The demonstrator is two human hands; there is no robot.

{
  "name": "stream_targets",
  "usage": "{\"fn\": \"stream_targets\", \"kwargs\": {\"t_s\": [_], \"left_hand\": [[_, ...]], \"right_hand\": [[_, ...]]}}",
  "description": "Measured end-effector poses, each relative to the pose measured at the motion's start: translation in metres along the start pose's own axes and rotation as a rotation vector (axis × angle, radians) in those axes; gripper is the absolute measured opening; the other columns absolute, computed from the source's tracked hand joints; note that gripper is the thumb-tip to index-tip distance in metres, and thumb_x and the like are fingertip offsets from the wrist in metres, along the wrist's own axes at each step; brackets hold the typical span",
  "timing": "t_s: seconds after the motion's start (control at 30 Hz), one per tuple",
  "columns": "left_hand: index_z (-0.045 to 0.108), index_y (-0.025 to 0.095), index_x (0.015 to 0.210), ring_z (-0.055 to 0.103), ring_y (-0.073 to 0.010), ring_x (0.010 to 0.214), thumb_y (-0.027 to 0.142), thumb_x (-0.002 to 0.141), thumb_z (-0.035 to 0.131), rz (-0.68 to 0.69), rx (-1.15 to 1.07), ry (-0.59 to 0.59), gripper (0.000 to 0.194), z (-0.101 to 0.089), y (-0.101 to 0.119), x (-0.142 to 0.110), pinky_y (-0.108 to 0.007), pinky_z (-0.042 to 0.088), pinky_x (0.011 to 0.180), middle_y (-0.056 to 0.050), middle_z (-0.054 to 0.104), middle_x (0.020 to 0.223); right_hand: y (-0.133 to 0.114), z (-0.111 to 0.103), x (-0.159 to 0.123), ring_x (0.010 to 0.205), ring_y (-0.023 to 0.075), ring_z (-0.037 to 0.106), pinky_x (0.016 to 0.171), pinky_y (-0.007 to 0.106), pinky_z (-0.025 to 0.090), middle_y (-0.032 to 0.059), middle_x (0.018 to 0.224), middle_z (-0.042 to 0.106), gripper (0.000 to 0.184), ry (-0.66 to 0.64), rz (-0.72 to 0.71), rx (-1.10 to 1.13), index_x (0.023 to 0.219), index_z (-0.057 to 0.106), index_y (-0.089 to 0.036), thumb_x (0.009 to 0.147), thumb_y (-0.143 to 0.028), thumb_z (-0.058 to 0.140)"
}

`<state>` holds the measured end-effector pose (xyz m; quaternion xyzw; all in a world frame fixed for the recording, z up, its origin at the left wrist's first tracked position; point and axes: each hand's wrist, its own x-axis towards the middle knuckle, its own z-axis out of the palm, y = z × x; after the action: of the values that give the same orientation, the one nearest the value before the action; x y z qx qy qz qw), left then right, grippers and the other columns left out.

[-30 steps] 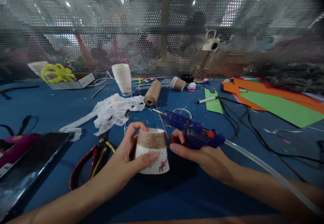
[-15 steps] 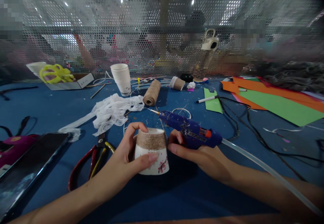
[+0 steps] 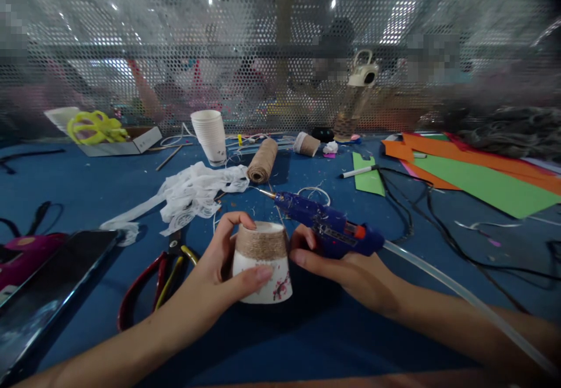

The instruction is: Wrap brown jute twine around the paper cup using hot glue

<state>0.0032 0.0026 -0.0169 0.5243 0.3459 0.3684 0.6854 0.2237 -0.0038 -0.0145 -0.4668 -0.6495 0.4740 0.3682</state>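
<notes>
My left hand [image 3: 232, 271] is closed around a paper cup [image 3: 258, 286] held upside down, its narrow end up. Brown twine is wound around the cup's upper half, and pink-red blossoms are printed on the white lower part. My right hand [image 3: 346, 265] grips a blue hot glue gun [image 3: 324, 221], whose handle is hidden by the hand. The nozzle points left, beyond the cup, and a long clear glue stick [image 3: 442, 283] sticks out of the rear. The right fingertips are curled close beside the cup; whether they touch it I cannot tell.
Red-and-yellow-handled pliers [image 3: 164, 277] and a phone [image 3: 56, 294] lie at left. Beyond are white lace [image 3: 193, 192], a twine roll [image 3: 263, 160], stacked paper cups [image 3: 209, 134] and a bottle [image 3: 357, 96]. Coloured sheets [image 3: 491, 180] and a black cable [image 3: 464, 253] occupy the right.
</notes>
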Motion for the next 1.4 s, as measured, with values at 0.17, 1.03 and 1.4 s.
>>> {"fn": "stream_targets", "kwargs": {"t_s": [0.17,1.03,1.4], "left_hand": [[0.038,0.032,0.110,0.062,-0.0092,0.081,0.030,0.083,0.077,-0.003,0.017,0.008,0.047,-0.0004,0.0000,-0.0011,-0.018,0.052,0.069,0.006,0.061,0.097],[0.039,0.033,0.113,0.062,-0.0120,0.083,0.032,0.082,0.077,-0.038,0.005,0.035,0.048,0.0002,0.0005,0.0005,-0.021,0.049,0.070,0.005,0.063,0.101],[0.028,0.035,0.141,0.055,-0.0252,0.120,0.043,0.085,0.071,-0.134,0.211,0.011,0.071,0.0053,0.0092,0.0013,-0.035,0.042,0.099,-0.003,0.062,0.130]], "right_hand": [[0.0014,0.0001,-0.0001,0.083,0.0140,0.053,0.085,0.028,0.041,-0.0041,0.082,0.058,0.022,-0.012,-0.007,0.015,0.077,0.049,-0.023,0.087,-0.033,0.065],[0.0030,0.0018,0.0007,0.089,0.0185,0.057,0.092,0.036,0.040,-0.0027,0.087,0.062,0.022,0.025,0.040,-0.001,0.077,0.049,-0.024,0.084,-0.036,0.067],[0.0038,0.0052,0.0035,0.095,0.0224,0.061,0.097,0.040,0.041,0.0003,0.091,0.067,0.021,0.090,0.081,-0.003,0.079,0.053,-0.025,0.082,-0.041,0.067]]}}
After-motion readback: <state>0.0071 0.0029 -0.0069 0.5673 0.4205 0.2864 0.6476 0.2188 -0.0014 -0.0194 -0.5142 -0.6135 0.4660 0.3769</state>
